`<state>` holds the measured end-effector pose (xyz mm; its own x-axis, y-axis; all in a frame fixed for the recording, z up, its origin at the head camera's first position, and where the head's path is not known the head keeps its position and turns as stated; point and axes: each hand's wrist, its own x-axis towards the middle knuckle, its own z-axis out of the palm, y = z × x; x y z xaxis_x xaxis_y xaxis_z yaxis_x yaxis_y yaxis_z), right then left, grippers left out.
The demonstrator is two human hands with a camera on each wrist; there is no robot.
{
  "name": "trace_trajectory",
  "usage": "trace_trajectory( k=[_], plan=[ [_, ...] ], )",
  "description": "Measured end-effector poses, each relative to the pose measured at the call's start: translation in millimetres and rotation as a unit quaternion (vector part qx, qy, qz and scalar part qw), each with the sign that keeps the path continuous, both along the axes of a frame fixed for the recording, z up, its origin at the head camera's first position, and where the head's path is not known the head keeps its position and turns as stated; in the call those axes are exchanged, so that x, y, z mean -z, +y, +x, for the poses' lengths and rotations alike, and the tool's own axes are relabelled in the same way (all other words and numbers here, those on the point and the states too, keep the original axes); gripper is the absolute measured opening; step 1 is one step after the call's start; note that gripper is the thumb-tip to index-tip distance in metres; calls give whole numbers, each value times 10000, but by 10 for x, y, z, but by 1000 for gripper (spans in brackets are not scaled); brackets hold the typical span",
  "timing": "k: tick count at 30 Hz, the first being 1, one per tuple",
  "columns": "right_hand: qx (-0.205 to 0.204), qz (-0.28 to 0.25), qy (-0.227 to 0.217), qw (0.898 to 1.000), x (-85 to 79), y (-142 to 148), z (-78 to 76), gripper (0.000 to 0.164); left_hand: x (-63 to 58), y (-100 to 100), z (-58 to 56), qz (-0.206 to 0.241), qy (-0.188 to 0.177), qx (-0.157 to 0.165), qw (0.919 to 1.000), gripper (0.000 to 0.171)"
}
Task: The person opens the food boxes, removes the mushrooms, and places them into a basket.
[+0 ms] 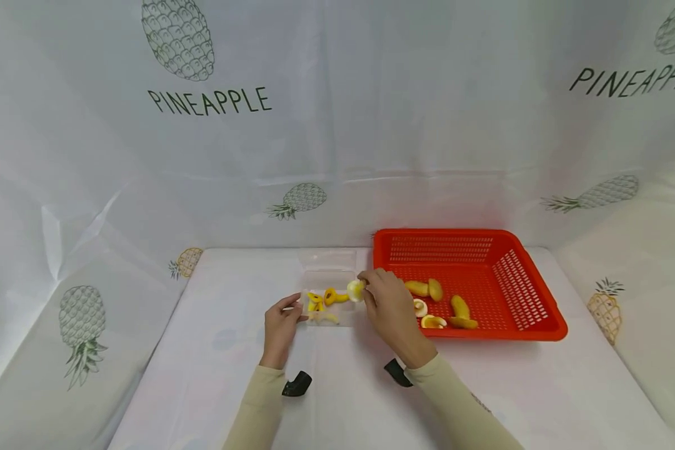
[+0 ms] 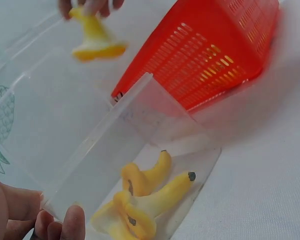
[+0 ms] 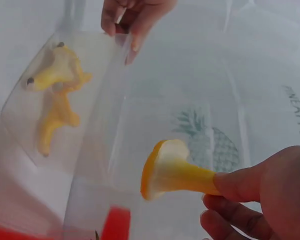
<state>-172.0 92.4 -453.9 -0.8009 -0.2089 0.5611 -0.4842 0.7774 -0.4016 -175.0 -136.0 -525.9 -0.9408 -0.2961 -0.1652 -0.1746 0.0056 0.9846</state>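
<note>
The right hand (image 1: 390, 306) pinches a yellow mushroom-shaped piece (image 3: 177, 173) by the end of its stem, between thumb and fingers. The wide, pale cap points away from the fingers, with a deeper orange-yellow rim round it. The piece is up in the air; in the head view it appears against the right end of a clear box (image 2: 97, 170).

The left hand (image 1: 281, 325) grips that box at its left end, thumb and fingers closed on the edge. Several similar yellow pieces (image 2: 165, 195) lie on the bottom of the box, close together and partly overlapping; at least two have dark stem tips. A clear panel (image 1: 329, 258) stretches beyond the far side of the box.

Just to the right of the box stands a red basket (image 1: 444, 232) with slotted walls. More yellow pieces (image 1: 460, 306) lie inside it, gathered toward its left and near sides, one showing a pale ringed end.

Beige sleeves (image 1: 259, 400) cover the forearms, and a black fitting (image 1: 297, 384) shows near each wrist. Box and basket rest on a white-covered table (image 1: 202, 387). Behind it hangs a whitish sheet (image 1: 337, 112) printed with pineapples and the word PINEAPPLE.
</note>
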Motion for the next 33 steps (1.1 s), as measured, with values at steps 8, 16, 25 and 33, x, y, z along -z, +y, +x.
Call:
trace_trajectory(
  k=[8,16,25,33],
  plan=[
    [256,-460,12,9986,-37,454,211,32,-23,-17,28,-9,82,25,10000,33],
    [630,-732,241,9950,6,864,269,36,-17,-35,29,-22,104,-7,9999,33],
    [863,-673,223,9937,26,1126,301,34,-30,-22,47,-69,53,-53,9999,32],
    [1153,-487,-30,9921,48,1293,322,31,-35,7,20,-44,-45,-15,10000,32]
  ],
)
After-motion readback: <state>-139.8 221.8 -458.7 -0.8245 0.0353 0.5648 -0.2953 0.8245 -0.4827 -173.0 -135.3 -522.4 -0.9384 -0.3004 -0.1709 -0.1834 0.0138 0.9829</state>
